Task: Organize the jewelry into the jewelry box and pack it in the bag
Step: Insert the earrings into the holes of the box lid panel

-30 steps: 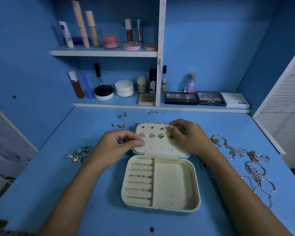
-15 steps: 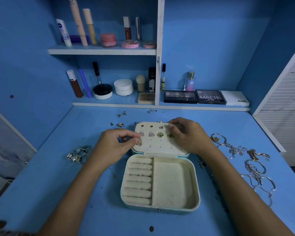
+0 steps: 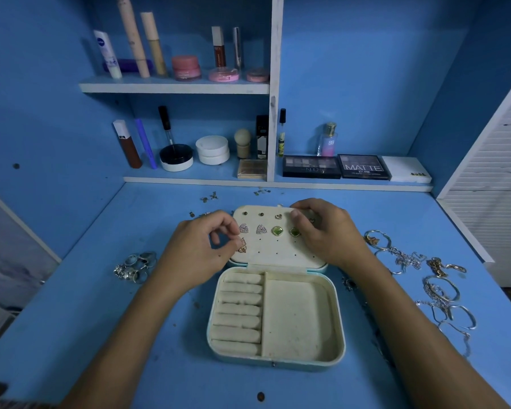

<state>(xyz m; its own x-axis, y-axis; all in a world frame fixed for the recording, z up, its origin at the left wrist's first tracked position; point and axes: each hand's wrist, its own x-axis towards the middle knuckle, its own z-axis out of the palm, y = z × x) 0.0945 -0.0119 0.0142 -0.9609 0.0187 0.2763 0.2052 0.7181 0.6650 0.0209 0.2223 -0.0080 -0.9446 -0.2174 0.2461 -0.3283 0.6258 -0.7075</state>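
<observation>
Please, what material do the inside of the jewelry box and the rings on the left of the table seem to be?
Jewelry box lining: probably soft cream velvet or suede-like fabric; it looks matte, with padded rolls and no shine. The outer shell looks smooth pale blue, perhaps faux leather; I cannot be sure.
Rings: silver-coloured polished metal, as bright reflections suggest. Real silver or plating cannot be told.

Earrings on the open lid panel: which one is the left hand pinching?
The gold leaf-shaped earring, alone in the third row; the left hand pinches it.
</observation>
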